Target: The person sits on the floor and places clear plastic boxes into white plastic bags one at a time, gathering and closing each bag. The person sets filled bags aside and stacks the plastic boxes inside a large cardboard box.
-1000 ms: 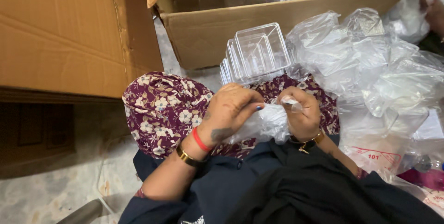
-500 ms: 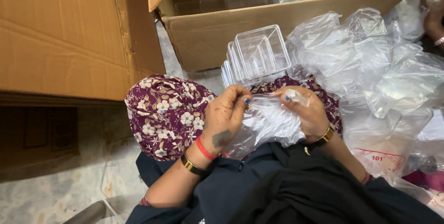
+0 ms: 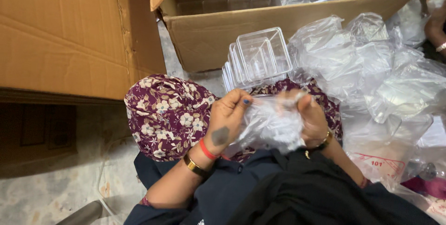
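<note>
Both hands pinch one crumpled clear bag (image 3: 272, 125) over the lap: left hand (image 3: 227, 120) grips its left edge, right hand (image 3: 309, 118) its right. Just beyond, a stack of clear tubs (image 3: 258, 57) leans against the open box (image 3: 278, 25). Bags (image 3: 385, 67) crowd the right; bare floor (image 3: 55, 178) lies left.

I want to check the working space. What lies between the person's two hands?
In the head view, a crumpled clear plastic bag fills the stretch between the left hand and the right hand; both hands pinch it.
</note>
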Available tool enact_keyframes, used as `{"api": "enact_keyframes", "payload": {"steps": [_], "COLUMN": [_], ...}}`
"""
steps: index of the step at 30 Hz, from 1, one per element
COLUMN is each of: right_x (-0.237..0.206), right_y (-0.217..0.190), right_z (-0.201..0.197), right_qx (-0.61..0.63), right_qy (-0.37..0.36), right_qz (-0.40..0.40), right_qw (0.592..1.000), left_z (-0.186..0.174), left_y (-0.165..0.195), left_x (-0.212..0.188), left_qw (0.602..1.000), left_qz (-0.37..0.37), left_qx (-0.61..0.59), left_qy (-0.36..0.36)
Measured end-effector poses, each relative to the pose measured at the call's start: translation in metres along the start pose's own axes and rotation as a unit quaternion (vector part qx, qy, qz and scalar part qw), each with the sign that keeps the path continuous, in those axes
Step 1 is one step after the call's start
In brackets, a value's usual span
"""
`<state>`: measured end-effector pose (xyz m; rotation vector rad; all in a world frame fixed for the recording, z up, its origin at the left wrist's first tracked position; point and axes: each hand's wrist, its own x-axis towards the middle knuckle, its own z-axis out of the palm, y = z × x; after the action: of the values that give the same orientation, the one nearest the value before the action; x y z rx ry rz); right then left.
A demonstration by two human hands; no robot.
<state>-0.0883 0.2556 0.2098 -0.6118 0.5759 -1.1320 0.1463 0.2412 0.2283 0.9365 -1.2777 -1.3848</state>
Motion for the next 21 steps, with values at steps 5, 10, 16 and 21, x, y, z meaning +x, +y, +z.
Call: {"api": "enact_keyframes", "payload": {"steps": [5,10,16,21], "right_x": [-0.006,0.006,0.099,0.135], "right_y": [-0.026,-0.072,-0.098,-0.093], "right_z": [-0.032,-0.040,-0.006,0.026], "right_qx": [-0.038,-0.356,-0.558,-0.765], "right_qy": [-0.054,0.016,0.197,0.073], "right_qz": [0.139,0.047,-0.180,-0.221], "right_qw": [0.988,0.933,0.786,0.601], "left_z": [-0.022,-0.024,-0.013,-0.010], "left_y": [0.004,0.014,-0.019,-0.043], "left_x": [0.021,0.038,0.101,0.127], "left_qw": [0.846,0.794,0.957,0.968], "left_qz": [-0.012,-0.078,-0.027,0.040], "left_qx": [-0.520,-0.589,-0.280,-0.190], "left_qy": [-0.116,-0.129,0.073,0.158]}}
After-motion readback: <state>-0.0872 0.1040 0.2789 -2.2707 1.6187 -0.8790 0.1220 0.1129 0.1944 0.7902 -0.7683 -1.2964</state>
